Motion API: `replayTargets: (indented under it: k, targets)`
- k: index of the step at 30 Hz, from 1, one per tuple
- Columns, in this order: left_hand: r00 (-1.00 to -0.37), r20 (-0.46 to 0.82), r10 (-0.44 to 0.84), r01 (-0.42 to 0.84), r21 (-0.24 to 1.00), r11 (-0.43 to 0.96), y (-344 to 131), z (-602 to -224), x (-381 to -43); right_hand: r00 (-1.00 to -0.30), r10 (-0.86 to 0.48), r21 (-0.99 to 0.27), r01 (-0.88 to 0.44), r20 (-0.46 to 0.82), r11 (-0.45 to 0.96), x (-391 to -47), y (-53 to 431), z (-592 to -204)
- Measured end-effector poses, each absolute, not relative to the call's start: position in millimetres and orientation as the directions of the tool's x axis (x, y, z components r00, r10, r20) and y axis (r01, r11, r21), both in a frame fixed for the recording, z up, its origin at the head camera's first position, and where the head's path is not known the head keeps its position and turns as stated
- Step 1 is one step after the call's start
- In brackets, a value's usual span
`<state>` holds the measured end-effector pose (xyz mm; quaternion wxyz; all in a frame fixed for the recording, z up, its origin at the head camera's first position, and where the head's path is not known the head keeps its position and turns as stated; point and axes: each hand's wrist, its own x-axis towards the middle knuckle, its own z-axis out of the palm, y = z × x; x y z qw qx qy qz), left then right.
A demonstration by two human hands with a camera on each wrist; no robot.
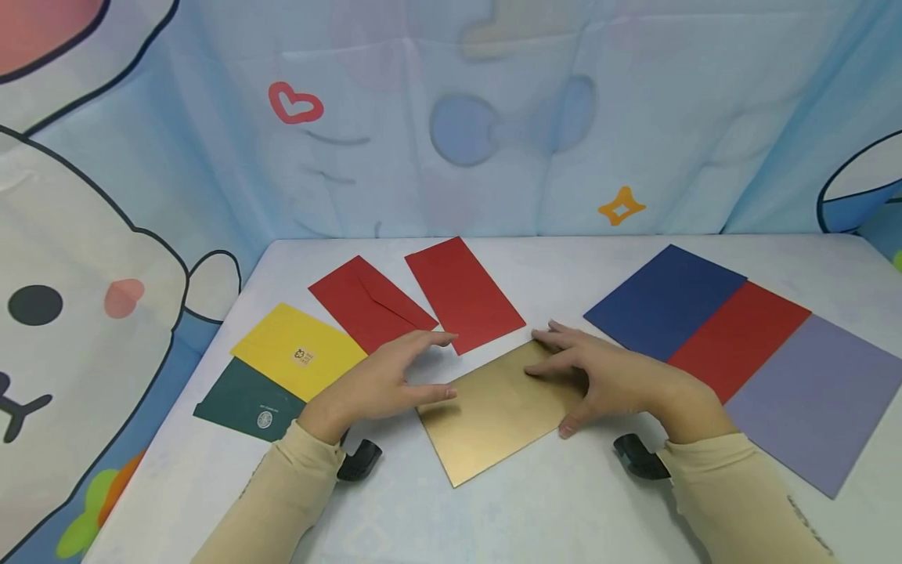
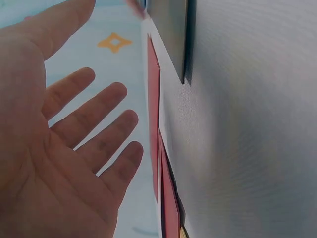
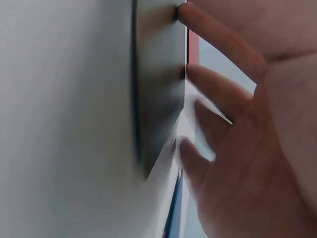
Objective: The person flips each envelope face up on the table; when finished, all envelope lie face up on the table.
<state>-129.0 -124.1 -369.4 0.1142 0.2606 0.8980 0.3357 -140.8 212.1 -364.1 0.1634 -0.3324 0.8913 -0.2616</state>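
Note:
A flat gold rectangle [image 1: 493, 411], a card or an envelope, lies tilted on the white table, with no flap showing. My right hand [image 1: 620, 380] spreads over its right end, fingertips touching the gold face and thumb by the near edge. In the right wrist view the fingers [image 3: 218, 84] look fairly straight against the sheet. The left hand [image 1: 384, 384] hovers at the sheet's left corner, its thumb above that corner. Seen in the left wrist view, the left fingers [image 2: 94, 111] are stretched apart and hold nothing.
Two red envelopes [image 1: 369, 301] [image 1: 465, 294] lie behind the hands. On the left, a yellow envelope [image 1: 282, 341] overlaps a dark green one [image 1: 239, 395]. At right lie blue [image 1: 665, 301], red [image 1: 740, 337] and lavender [image 1: 817, 399] pieces. A printed curtain [image 1: 366, 180] hangs behind the table.

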Motion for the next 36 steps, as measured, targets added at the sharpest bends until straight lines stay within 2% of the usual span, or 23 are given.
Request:
replayTargets:
  k: [3,6,12,25,30,36]
  targets:
    - [-0.831,-0.026,0.556,0.401,0.664,0.631,-125,-369,-129,-0.728,-0.676,-0.571,-0.509,-0.114,0.644,-142,213,-366]
    - [-0.822,-0.019,0.569,0.414,0.666,0.620,-126,-369,-129,-0.743,-0.662,-0.495,-0.543,-0.092,0.678,-142,212,-366]
    - [-0.810,-0.022,0.586,0.428,0.662,0.615,-128,-369,-130,-0.762,-0.631,-0.452,-0.516,-0.148,0.728,-138,211,-363]
    - [-0.770,0.000,0.638,0.462,0.689,0.558,-128,-372,-132,-0.715,-0.679,-0.487,-0.539,-0.165,0.687,-138,219,-357]
    - [-0.768,0.000,0.640,0.460,0.696,0.552,-128,-373,-132,-0.695,-0.686,-0.576,-0.478,-0.214,0.663,-139,226,-352]
    - [-0.769,0.003,0.640,0.462,0.694,0.552,-127,-373,-132,-0.675,-0.690,-0.615,-0.435,-0.261,0.658,-142,228,-349]
